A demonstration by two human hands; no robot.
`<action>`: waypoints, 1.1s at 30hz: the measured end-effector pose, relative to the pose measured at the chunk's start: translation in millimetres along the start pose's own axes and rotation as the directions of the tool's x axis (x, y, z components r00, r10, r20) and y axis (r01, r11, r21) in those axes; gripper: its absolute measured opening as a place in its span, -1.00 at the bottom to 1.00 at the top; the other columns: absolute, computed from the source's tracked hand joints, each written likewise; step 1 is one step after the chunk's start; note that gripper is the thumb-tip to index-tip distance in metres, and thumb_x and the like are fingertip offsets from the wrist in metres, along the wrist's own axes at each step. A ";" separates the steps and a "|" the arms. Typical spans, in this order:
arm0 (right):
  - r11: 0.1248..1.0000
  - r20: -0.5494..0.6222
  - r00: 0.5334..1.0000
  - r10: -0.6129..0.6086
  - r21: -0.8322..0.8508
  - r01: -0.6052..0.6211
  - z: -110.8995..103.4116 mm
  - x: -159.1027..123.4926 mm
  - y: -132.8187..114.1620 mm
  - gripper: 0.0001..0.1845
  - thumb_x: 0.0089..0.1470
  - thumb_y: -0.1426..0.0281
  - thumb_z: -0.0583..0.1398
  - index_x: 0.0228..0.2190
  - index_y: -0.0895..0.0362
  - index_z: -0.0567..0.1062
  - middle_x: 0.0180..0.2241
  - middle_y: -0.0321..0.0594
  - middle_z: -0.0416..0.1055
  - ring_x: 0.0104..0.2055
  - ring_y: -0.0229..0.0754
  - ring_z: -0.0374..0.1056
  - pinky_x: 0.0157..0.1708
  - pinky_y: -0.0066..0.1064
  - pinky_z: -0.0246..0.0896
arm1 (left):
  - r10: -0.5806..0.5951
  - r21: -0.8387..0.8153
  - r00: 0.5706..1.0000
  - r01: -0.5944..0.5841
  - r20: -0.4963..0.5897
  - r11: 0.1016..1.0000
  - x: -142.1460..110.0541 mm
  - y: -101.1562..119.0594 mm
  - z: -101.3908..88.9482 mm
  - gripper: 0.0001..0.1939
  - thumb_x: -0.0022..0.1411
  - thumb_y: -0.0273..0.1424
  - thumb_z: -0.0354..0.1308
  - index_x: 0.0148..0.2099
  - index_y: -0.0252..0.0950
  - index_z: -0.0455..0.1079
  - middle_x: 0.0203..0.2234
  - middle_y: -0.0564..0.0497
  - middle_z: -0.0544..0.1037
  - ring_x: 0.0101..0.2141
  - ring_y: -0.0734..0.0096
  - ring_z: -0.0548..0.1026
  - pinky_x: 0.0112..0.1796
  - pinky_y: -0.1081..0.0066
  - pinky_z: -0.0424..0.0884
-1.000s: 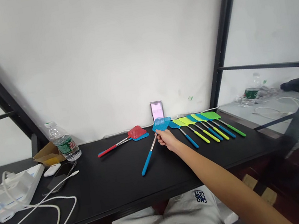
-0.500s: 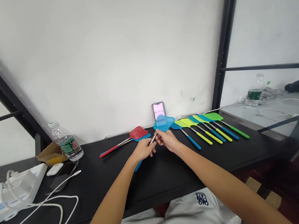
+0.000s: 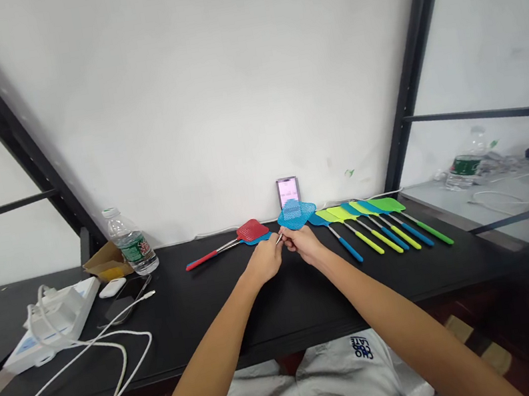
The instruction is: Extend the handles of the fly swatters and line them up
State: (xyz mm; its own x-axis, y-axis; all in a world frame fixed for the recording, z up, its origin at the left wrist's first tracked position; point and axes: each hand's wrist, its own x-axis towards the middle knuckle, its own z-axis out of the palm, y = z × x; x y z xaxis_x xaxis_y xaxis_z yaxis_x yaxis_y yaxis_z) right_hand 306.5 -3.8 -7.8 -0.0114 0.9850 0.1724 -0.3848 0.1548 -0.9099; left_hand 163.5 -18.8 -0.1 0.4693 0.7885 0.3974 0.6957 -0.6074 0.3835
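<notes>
A blue fly swatter point(image 3: 296, 213) is held over the black table point(image 3: 204, 323), its mesh head pointing toward the wall. My right hand point(image 3: 303, 244) pinches the metal shaft just below the head. My left hand point(image 3: 267, 260) is closed around the swatter's handle end, which is hidden inside the fist. Both hands touch each other at the middle of the table. A red fly swatter point(image 3: 231, 243) lies flat to the left over another blue one.
Several swatters point(image 3: 381, 226) with blue, yellow and green handles lie in a row at the right. A phone point(image 3: 288, 190) leans on the wall. At left are a water bottle point(image 3: 132, 243), a white power strip point(image 3: 46, 322) and white cables point(image 3: 109, 359).
My left hand came in and closed on the swatter's handle. The long blue handle seen earlier no longer shows, and the two hands have drawn together. The camera view shifted slightly left.
</notes>
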 end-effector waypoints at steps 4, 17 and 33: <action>1.000 -0.033 0.999 0.013 -0.020 -0.013 -0.7 0.4 -6.7 -0.69 -0.22 0.25 0.35 -0.53 0.23 0.44 -0.64 -0.35 0.25 -0.66 -0.43 0.06 -0.70 -0.54 -0.19 | 0.015 -0.069 1.000 -0.016 -0.019 0.998 1.5 1.5 2.0 -0.76 0.40 -0.31 -0.18 -0.17 -0.27 0.27 -0.44 -0.02 0.45 -0.44 0.37 0.43 -0.39 0.43 0.23; 1.000 -0.082 0.997 -0.015 0.001 0.015 -3.3 5.3 -11.8 -0.72 -0.21 0.29 0.35 -0.53 0.23 0.43 -0.63 -0.35 0.24 -0.67 -0.45 0.03 -0.71 -0.54 -0.22 | 0.056 -0.116 0.998 -0.060 -0.041 0.991 2.0 5.9 -0.7 -0.80 0.39 -0.34 -0.16 -0.15 -0.25 0.28 -0.47 0.01 0.43 -0.46 0.38 0.39 -0.42 0.43 0.18; 0.994 -0.122 0.992 0.017 -0.106 -0.030 -4.2 -1.9 -12.2 -0.64 0.02 0.13 0.22 -0.50 0.20 0.39 -0.67 -0.40 0.15 -0.71 -0.44 0.04 -0.74 -0.56 -0.21 | -0.053 0.084 0.999 0.052 0.008 0.995 -7.6 -4.1 -0.9 -0.78 0.38 -0.24 -0.14 -0.21 -0.22 0.24 -0.44 -0.01 0.43 -0.40 0.30 0.44 -0.38 0.41 0.19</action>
State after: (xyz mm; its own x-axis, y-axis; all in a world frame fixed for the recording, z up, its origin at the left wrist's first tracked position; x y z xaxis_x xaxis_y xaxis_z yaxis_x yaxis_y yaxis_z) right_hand 315.1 -7.2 1.4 0.0949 0.9895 0.1094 -0.2846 0.1323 -0.9495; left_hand 156.6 -22.4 -4.0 0.4363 0.8204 0.3695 0.7623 -0.5552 0.3326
